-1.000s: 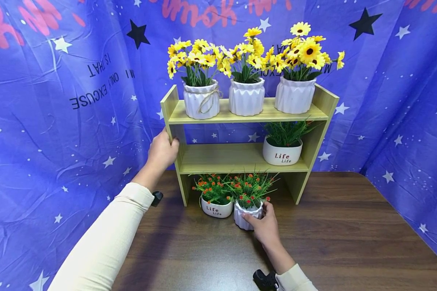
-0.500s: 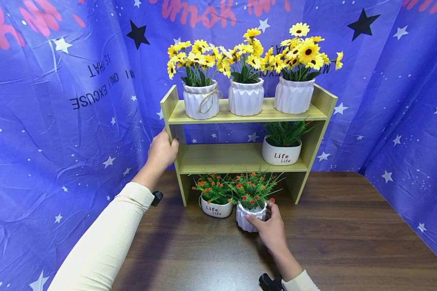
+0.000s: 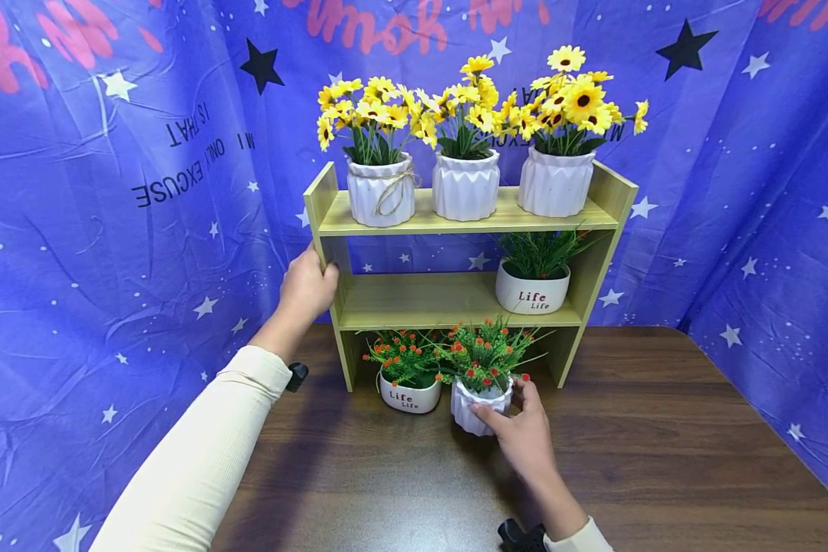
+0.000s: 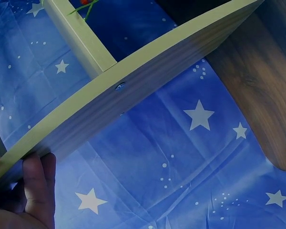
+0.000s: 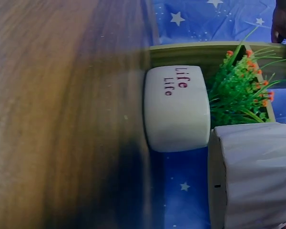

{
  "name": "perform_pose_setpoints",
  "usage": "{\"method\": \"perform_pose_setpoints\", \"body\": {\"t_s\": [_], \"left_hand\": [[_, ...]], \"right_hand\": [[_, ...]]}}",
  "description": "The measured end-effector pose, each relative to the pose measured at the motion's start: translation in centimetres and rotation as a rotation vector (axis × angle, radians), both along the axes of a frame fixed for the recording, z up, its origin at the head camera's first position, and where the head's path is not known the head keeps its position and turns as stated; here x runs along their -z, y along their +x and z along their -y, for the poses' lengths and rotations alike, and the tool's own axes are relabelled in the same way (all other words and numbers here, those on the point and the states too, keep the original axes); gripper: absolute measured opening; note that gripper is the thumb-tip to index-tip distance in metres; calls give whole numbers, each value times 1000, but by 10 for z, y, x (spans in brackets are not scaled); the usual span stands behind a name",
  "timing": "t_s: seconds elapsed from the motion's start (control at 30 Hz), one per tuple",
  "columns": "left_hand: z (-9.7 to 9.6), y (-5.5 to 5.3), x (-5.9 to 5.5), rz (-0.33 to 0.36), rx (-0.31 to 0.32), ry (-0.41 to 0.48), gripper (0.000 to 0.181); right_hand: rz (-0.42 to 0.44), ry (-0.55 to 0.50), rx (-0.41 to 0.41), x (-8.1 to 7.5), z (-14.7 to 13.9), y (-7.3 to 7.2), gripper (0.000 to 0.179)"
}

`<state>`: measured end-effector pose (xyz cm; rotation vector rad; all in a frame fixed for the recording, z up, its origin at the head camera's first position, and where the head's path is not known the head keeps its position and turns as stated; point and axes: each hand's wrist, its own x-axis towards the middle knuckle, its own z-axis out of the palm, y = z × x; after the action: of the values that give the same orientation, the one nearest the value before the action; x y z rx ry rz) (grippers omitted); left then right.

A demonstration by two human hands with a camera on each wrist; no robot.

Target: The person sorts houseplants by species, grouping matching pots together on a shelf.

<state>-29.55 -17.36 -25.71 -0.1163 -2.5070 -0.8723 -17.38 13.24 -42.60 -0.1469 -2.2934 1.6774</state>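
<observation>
My left hand [image 3: 308, 284] grips the left side panel of a light wooden shelf [image 3: 414, 299], and its fingers [image 4: 38, 183] show on the panel's outer face in the left wrist view. My right hand [image 3: 524, 433] holds a white pleated flowerpot [image 3: 464, 408] with grass and small orange-red flowers, thumb on the front and fingers at the far side. In the right wrist view part of this pot's underside shows, standing off from the tabletop. To its left, a white oval "Life" pot [image 3: 410, 397] with similar flowers stands upright at the bottom opening of the shelf.
Three white pots with yellow flowers [image 3: 465, 184] stand on the top board. Another "Life" pot [image 3: 533, 291] sits at the right end of the middle board. The shelf stands on a brown wooden table [image 3: 662, 445], before a blue star-patterned curtain [image 3: 145, 253].
My right hand has moved the pleated flowerpot to the right, away from the lower "Life" pot, leaving a gap between them. My left hand keeps its place on the shelf panel.
</observation>
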Motion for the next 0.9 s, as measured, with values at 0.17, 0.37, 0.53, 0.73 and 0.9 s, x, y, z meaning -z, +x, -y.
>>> {"method": "perform_pose_setpoints", "body": {"t_s": [0.17,0.37,0.53,0.73,0.9], "left_hand": [[0,0,0,0,-2,1,22],[0,2,0,1,-2,4,24],[0,1,0,2,-2,2,23],[1,0,1,-1,-3,3,23],[1,0,0,-3,0,0,22]], "right_hand": [[-35,-15,1,-10,-1,2,69],[-84,-51,-2,-23,-3,1,64],[-134,-74,-3,-35,-6,0,62],[-172,-99,-4,-50,-9,-5,64],[-204,-148,-11,-63,-10,-12,63]]}}
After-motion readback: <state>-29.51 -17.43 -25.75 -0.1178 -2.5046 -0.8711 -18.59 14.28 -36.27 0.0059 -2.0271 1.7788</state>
